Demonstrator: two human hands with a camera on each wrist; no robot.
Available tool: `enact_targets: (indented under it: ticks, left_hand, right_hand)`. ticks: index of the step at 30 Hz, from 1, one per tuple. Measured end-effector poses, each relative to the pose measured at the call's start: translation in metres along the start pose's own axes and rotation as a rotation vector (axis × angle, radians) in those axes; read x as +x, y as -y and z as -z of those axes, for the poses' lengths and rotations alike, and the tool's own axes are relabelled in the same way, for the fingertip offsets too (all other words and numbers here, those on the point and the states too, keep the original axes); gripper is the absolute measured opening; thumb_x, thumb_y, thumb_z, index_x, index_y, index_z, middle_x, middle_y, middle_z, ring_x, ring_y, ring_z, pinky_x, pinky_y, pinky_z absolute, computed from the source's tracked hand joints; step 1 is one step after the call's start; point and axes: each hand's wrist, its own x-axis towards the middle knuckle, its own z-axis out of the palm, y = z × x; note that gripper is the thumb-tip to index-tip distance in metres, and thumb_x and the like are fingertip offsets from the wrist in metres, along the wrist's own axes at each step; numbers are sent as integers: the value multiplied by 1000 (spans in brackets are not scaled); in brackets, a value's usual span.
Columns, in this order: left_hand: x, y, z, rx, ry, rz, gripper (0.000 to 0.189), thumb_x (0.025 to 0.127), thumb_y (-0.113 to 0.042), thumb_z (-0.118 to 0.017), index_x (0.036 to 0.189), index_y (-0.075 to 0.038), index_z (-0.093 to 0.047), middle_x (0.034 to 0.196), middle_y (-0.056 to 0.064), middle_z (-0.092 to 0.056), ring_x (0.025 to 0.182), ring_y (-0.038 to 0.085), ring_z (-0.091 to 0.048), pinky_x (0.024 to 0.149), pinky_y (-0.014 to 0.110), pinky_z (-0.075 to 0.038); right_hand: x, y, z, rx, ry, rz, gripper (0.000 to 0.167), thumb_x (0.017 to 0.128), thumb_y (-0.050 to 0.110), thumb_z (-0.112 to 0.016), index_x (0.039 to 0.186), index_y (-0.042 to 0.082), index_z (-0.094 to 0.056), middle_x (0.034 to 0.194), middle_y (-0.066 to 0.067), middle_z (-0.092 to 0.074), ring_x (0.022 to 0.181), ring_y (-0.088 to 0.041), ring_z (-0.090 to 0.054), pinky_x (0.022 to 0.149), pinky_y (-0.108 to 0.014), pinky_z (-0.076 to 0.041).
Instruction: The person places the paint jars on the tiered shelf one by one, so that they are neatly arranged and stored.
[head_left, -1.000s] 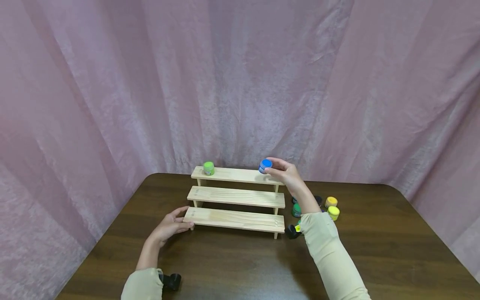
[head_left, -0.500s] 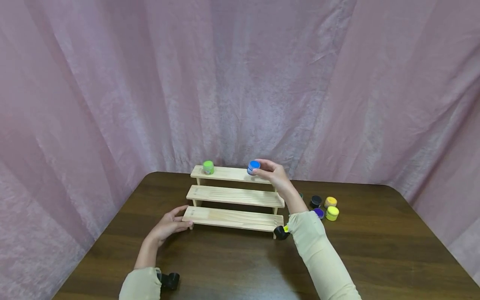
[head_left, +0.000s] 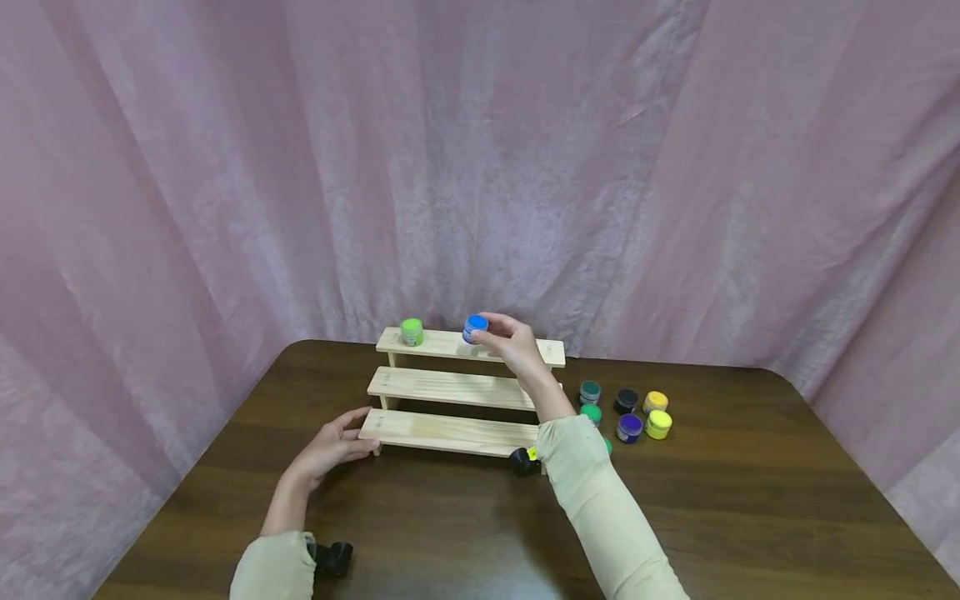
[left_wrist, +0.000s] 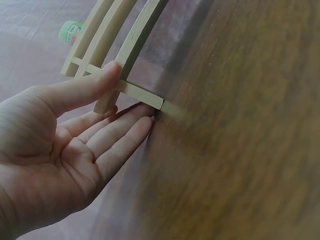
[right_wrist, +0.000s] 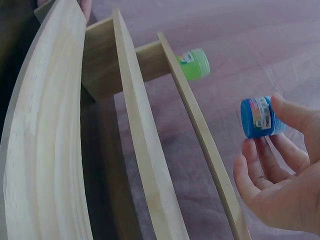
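Note:
A small blue paint jar (head_left: 476,328) is pinched between the thumb and fingers of my right hand (head_left: 517,350), above the top board of a three-step wooden display rack (head_left: 450,429). The right wrist view shows a gap between this jar (right_wrist: 257,118) and the top board. A light green jar (head_left: 412,332) stands on that board near its left end. My left hand (head_left: 330,450) holds the left end of the lowest board. In the left wrist view its thumb lies on the board and its fingers (left_wrist: 122,135) reach underneath, near the rack's leg.
Right of the rack, several more jars stand on the brown table (head_left: 720,500): dark green (head_left: 590,392), black (head_left: 626,401), purple (head_left: 629,428), orange-yellow (head_left: 656,402), yellow (head_left: 659,424) and green ones partly behind my sleeve. A pink curtain (head_left: 480,167) hangs behind.
My right hand has carried the blue jar leftward along the top board, closer to the light green jar. My left hand keeps its hold on the lowest board.

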Motion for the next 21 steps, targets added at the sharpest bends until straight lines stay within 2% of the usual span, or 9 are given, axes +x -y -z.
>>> enact_targets:
  ticks: [10,21]
  left_hand:
    - [5,0,-4,4,-6,17,76,92,-10,-66,151,5,-21,129,30,-60,92,9,-66,91,30,-55]
    - [4,1,-4,-9,0,17,77,92,-10,-66,151,7,-19,129,31,-58,91,9,-66,91,30,-55]
  right_hand:
    - [4,-6,-4,-42,-111,-44,46,87,17,-74,130,8,-62,123,-14,-65,107,-22,-61,91,-31,-53]
    - [8,-10,-9,-91,-173,-68,44,86,17,-74,127,9,-64,116,-12,-67,103,-23,-63,84,-27,-54]
